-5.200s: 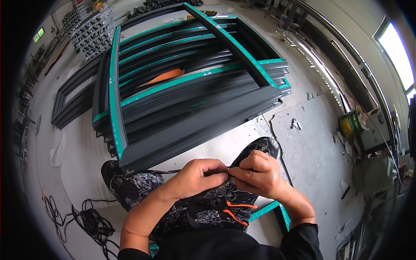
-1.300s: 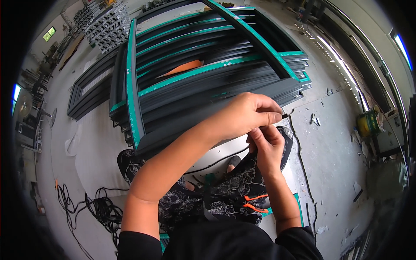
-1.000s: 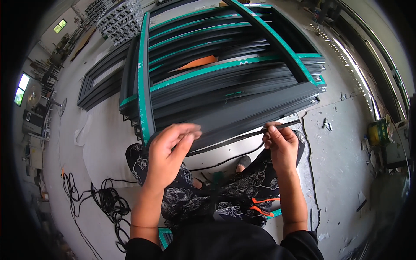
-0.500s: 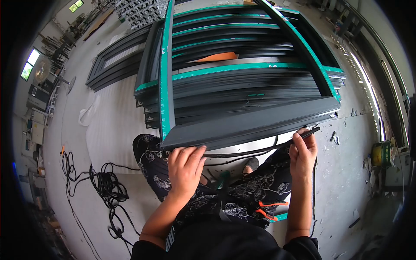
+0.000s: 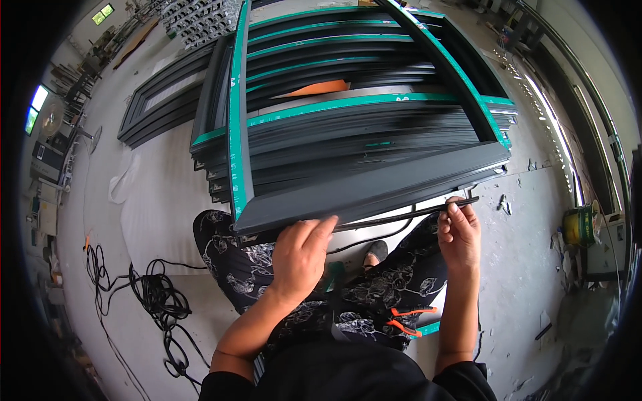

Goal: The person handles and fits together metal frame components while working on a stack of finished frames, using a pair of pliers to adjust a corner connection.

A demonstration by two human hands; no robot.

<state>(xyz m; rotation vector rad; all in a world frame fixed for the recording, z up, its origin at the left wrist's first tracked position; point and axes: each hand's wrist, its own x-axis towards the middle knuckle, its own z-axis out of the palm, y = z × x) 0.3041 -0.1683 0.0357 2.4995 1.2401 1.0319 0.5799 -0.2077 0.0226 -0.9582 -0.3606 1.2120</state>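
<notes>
In front of me a dark grey metal frame [image 5: 374, 190] with green film along its sides rests tilted on a stack of similar frames. A long black rubber strip [image 5: 384, 217] runs just below its near edge, between my hands. My left hand [image 5: 301, 257] is at that edge, its fingers together and closed over the strip; the fingertips are partly hidden. Between thumb and fingers, my right hand [image 5: 460, 230] pinches the strip near its end, which pokes out to the right. Orange-handled pliers [image 5: 408, 321] lie by my right thigh.
Stacked frames [image 5: 348, 147] fill the space ahead, with another frame [image 5: 164, 97] at far left. Black strip lies coiled [image 5: 160, 294] on the floor to the left. A yellow-green spool [image 5: 580, 226] stands at right. Orange material [image 5: 319, 88] shows between the stacked frames.
My left hand has slid rightward along the frame's near edge. The right hand still pinches the strip's end. The whole view has shifted slightly.
</notes>
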